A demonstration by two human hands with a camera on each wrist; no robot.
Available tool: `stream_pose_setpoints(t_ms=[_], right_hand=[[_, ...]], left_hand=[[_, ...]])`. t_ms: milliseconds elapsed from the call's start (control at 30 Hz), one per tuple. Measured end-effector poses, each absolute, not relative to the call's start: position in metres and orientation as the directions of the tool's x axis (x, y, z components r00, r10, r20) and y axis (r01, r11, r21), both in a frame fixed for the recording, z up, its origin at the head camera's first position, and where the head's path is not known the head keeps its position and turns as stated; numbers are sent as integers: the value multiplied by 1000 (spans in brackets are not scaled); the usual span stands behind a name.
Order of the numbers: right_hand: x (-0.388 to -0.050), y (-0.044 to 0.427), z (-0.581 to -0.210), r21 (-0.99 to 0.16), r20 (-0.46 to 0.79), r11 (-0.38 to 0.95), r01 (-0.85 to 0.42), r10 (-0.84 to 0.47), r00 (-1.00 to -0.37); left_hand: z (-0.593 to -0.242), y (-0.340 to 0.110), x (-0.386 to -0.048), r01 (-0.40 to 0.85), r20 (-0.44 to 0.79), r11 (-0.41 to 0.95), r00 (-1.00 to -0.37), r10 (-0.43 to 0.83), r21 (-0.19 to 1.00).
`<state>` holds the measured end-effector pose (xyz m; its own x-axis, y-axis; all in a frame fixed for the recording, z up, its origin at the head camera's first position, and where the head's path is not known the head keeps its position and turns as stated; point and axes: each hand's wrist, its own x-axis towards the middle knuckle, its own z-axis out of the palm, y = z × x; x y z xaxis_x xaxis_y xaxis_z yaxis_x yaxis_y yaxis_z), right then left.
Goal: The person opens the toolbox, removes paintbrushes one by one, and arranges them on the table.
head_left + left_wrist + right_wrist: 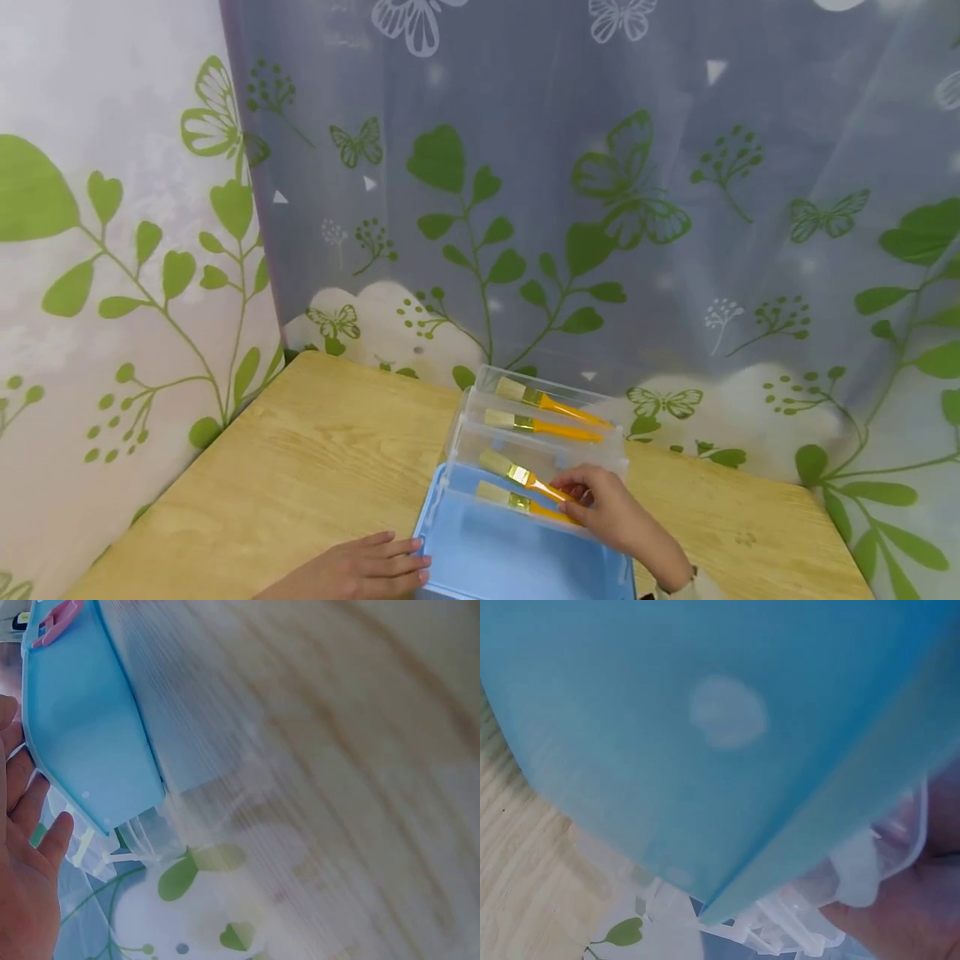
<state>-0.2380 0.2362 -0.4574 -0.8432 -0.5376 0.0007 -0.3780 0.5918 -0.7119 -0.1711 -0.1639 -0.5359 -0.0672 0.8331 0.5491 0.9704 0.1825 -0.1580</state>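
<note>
A blue box point(517, 554) with clear fold-out trays point(480, 454) stands on the table. Several flat brushes with orange handles lie across the trays. My right hand point(611, 508) pinches the orange handle of one brush point(520, 474) above the lowest tray, beside another brush point(517, 501). In the right wrist view, part of that hand point(907, 919) shows below the blue box wall point(727, 787); the brush is hidden there. My left hand point(360, 568) rests its straight fingers against the box's left side, as the left wrist view also shows beside the blue wall point(82, 712).
The wooden table point(330, 433) extends to both sides of the box. Behind it hangs a blue-grey curtain point(525, 167) with leaves and butterflies, and a pale one point(112, 275) hangs at the left. A pink latch point(60, 622) is on the box.
</note>
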Motion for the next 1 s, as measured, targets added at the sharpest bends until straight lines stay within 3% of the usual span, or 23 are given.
stream_pose_setpoints(t_ms=[100, 300, 533, 733, 1000], right_hand=[[-237, 235, -459, -689, 0, 609, -392, -541, -841], [-234, 231, -454, -607, -24, 677, -416, -539, -842], [-232, 230, -453, -516, 13, 739, -433, -499, -867], [-229, 231, -458, -544, -12, 736, -403, -487, -873], [-227, 235, -455, -556, 27, 731, -396, -460, -887]], left_hand=[[-534, -164, -170, 966, 543, 200, -82, 836, -162], [-534, -163, -169, 952, 543, 193, -35, 839, -236], [-535, -162, -170, 962, 545, 213, -87, 834, -172], [-538, -162, -167, 949, 525, 203, -48, 850, -242], [-541, -160, -170, 946, 552, 239, -82, 830, -219]])
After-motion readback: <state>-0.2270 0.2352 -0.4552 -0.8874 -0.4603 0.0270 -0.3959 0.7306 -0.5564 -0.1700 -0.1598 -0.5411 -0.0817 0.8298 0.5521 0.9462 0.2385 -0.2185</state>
